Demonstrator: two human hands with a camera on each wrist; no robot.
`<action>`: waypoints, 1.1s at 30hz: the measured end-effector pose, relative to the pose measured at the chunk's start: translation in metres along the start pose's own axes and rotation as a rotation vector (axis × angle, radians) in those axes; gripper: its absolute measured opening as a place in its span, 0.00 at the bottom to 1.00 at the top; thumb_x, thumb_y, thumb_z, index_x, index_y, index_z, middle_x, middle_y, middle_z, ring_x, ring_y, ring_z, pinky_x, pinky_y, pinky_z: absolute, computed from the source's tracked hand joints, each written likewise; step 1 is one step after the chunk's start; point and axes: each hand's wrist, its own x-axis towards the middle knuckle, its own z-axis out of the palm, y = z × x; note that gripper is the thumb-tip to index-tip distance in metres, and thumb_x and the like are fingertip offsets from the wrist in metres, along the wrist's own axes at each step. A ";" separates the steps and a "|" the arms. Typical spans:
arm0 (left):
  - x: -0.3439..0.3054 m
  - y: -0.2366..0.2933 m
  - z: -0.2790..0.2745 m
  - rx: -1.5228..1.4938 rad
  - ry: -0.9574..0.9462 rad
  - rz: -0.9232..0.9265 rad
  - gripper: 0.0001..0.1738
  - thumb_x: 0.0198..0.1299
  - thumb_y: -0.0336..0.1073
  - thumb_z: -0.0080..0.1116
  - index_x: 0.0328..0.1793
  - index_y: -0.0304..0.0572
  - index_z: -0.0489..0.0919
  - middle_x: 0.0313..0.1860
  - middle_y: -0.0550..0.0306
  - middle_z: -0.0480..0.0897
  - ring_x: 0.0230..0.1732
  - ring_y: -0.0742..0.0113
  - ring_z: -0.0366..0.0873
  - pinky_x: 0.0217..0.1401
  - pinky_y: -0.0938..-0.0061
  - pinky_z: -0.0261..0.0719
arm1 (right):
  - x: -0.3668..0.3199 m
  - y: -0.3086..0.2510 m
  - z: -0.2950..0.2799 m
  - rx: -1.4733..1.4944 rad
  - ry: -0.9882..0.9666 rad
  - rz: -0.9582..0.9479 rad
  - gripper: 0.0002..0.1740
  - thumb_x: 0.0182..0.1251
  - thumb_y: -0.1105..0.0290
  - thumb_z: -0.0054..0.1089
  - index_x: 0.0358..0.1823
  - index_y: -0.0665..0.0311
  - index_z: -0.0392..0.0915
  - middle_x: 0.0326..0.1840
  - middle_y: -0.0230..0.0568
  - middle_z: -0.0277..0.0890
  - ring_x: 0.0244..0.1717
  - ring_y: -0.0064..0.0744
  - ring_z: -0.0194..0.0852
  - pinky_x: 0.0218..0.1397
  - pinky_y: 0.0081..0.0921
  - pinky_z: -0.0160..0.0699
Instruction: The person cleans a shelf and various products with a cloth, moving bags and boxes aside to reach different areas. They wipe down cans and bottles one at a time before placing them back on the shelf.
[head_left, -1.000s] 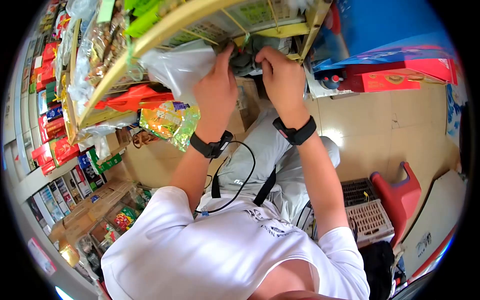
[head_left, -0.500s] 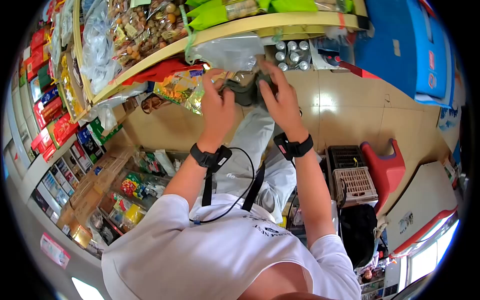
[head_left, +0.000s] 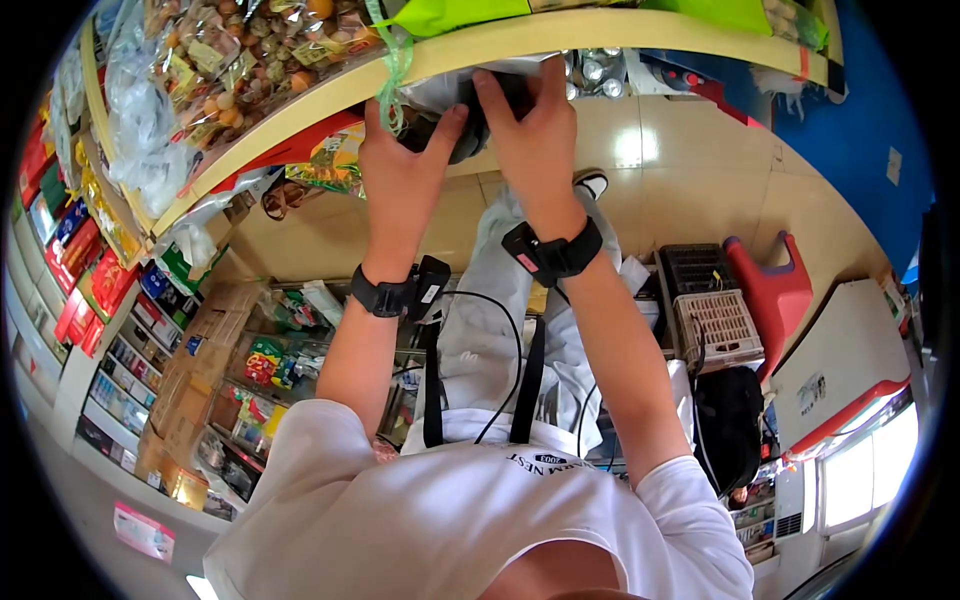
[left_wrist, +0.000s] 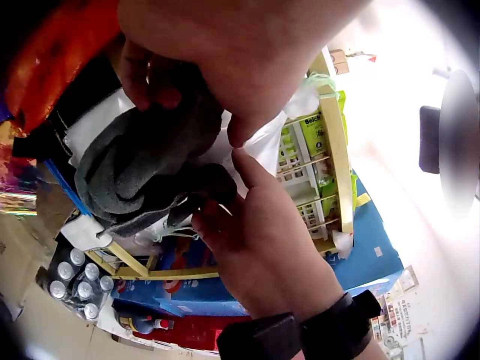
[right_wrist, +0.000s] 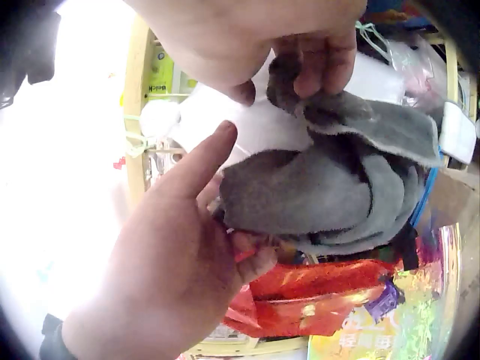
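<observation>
Both hands hold a soft grey cloth (right_wrist: 300, 195), bunched in loose folds just under the front rail of a wooden rack. My left hand (head_left: 405, 185) has its fingers beneath one edge of the cloth, with the thumb raised in the right wrist view. Pinched in the curled fingers of my right hand (head_left: 540, 150) is another part of it. A white plastic bag (right_wrist: 251, 127) lies right behind the cloth and between the hands. In the head view the fingertips are partly hidden by the rail.
The pale wooden rack (head_left: 600, 30) carries bagged snacks (head_left: 250, 70) on top. A red bag (right_wrist: 322, 296) hangs close below the cloth. Capped bottles (left_wrist: 81, 285) stand near a blue box (head_left: 850, 130). Behind are a red plastic stool (head_left: 770, 300) and a crate (head_left: 720, 330).
Half a second ago the cloth hung lower, in front of the rail, with the hands around it. Now both hands and the cloth are up against the rail. The head view has also shifted.
</observation>
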 end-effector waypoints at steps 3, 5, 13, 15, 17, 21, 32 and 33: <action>0.003 0.004 0.005 0.043 -0.035 0.018 0.33 0.61 0.46 0.75 0.64 0.32 0.76 0.48 0.42 0.89 0.47 0.54 0.89 0.53 0.68 0.83 | -0.009 0.010 0.003 0.066 0.001 0.020 0.24 0.68 0.58 0.70 0.51 0.69 0.70 0.30 0.59 0.82 0.32 0.63 0.84 0.33 0.46 0.80; 0.005 -0.006 0.004 -0.055 -0.084 0.134 0.24 0.64 0.42 0.73 0.59 0.33 0.80 0.45 0.44 0.90 0.45 0.59 0.89 0.51 0.69 0.83 | -0.010 0.014 0.000 0.053 -0.043 -0.013 0.23 0.69 0.58 0.70 0.48 0.69 0.71 0.30 0.60 0.82 0.32 0.64 0.84 0.32 0.46 0.80; -0.020 -0.006 -0.023 0.081 -0.038 0.153 0.17 0.70 0.34 0.66 0.59 0.31 0.79 0.36 0.58 0.85 0.37 0.75 0.78 0.44 0.78 0.76 | -0.015 0.024 -0.010 0.066 -0.307 -0.093 0.22 0.68 0.52 0.69 0.42 0.67 0.78 0.26 0.55 0.81 0.31 0.60 0.83 0.32 0.45 0.79; -0.037 -0.001 -0.030 0.121 0.048 0.097 0.20 0.71 0.35 0.66 0.63 0.31 0.77 0.37 0.59 0.84 0.37 0.75 0.78 0.43 0.78 0.76 | -0.021 0.021 -0.008 0.099 -0.364 -0.126 0.23 0.69 0.51 0.68 0.42 0.67 0.78 0.27 0.56 0.81 0.32 0.60 0.82 0.33 0.46 0.79; -0.052 -0.002 -0.028 0.134 0.295 0.097 0.24 0.72 0.35 0.65 0.68 0.34 0.71 0.41 0.58 0.83 0.43 0.73 0.78 0.41 0.75 0.76 | -0.029 0.018 0.002 0.105 -0.466 -0.080 0.24 0.71 0.48 0.64 0.41 0.67 0.78 0.30 0.56 0.82 0.35 0.62 0.82 0.39 0.48 0.79; -0.075 0.000 -0.031 -0.132 0.579 0.032 0.19 0.72 0.35 0.64 0.62 0.36 0.71 0.55 0.51 0.77 0.49 0.67 0.76 0.51 0.74 0.75 | -0.029 0.011 0.004 0.148 -0.610 0.026 0.24 0.74 0.49 0.62 0.46 0.68 0.80 0.37 0.57 0.85 0.42 0.61 0.84 0.45 0.47 0.80; -0.063 0.027 0.012 0.032 0.074 1.045 0.22 0.57 0.21 0.64 0.60 0.36 0.79 0.61 0.36 0.83 0.56 0.48 0.83 0.55 0.62 0.82 | 0.007 0.057 0.055 1.118 -0.740 0.236 0.23 0.77 0.62 0.64 0.66 0.67 0.76 0.58 0.37 0.85 0.56 0.27 0.81 0.62 0.26 0.80; -0.049 0.026 0.018 0.099 0.019 0.958 0.28 0.60 0.20 0.62 0.68 0.37 0.72 0.65 0.36 0.79 0.63 0.47 0.80 0.65 0.60 0.77 | 0.005 0.071 0.035 1.407 -0.848 0.169 0.29 0.78 0.63 0.62 0.75 0.64 0.68 0.66 0.35 0.78 0.62 0.26 0.77 0.67 0.28 0.78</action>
